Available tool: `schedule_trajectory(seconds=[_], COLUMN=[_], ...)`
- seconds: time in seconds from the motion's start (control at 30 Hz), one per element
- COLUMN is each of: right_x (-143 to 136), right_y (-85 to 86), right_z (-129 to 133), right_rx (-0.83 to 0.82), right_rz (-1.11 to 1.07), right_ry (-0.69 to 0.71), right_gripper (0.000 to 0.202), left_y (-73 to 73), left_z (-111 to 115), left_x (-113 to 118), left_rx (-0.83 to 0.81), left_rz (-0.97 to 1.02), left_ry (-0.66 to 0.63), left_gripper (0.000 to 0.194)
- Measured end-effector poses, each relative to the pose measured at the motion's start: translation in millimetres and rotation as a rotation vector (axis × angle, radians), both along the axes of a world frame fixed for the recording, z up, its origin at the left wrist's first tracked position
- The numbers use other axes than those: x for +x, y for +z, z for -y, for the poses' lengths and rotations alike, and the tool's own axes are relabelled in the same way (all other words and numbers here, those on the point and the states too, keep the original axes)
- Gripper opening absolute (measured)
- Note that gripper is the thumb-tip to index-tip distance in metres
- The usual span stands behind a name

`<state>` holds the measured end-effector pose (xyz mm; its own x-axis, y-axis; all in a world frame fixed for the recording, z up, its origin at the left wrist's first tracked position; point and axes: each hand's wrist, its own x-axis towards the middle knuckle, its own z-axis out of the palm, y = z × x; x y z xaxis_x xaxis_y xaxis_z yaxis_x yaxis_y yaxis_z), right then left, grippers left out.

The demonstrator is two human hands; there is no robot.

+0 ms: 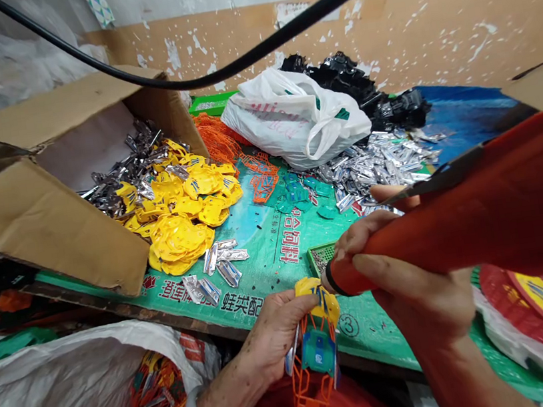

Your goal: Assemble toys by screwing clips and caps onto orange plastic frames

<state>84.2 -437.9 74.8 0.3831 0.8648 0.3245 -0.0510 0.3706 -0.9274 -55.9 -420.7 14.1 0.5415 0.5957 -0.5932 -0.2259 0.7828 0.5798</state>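
My left hand [279, 330] pinches a toy car body by its yellow end panel [324, 300]. Below that panel hang an orange lattice frame [311, 393], a teal middle piece [318, 352] and silver side strips. My right hand [401, 266] is wrapped round a thick red power screwdriver [455, 218], which lies slantwise from the right. Its dark tip end [331, 281] meets the edge of the yellow panel; the bit itself I cannot make out. Just behind the tip, partly covered by my right hand, is a small green tray [320, 257] of tiny parts.
Yellow panels [180, 236] and silver strips spill from a cardboard box [70, 211] at left. Behind are orange frames [217, 140], a white bag [294, 116], black parts [345, 78] and silver pieces [377, 162]. A bag [75, 386] holds assembled bodies. A black cable [213, 77] crosses overhead.
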Motion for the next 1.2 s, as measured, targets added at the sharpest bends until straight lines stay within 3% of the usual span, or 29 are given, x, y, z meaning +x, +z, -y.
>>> schedule_trajectory(seconds=[0.47,0.7,1.2], right_x=[1,0,-1], right_y=[-1.7,-2.0,6.4], right_z=[0,-1,0], right_rx=[-0.004,0.012,0.086], right_rz=[-0.052,-0.116,-0.249], right_ry=[0.021,0.065,0.021], right_gripper=[0.025,0.053,0.051], left_y=[-0.8,-3.4,-6.7], left_z=[-1,-4,-4], left_x=[1,0,-4], left_rx=[-0.009,-0.015,-0.052], left_rz=[-0.017,-0.002,0.108], left_ry=[0.016,0.016,0.026], left_gripper=[0.024,0.019,0.012])
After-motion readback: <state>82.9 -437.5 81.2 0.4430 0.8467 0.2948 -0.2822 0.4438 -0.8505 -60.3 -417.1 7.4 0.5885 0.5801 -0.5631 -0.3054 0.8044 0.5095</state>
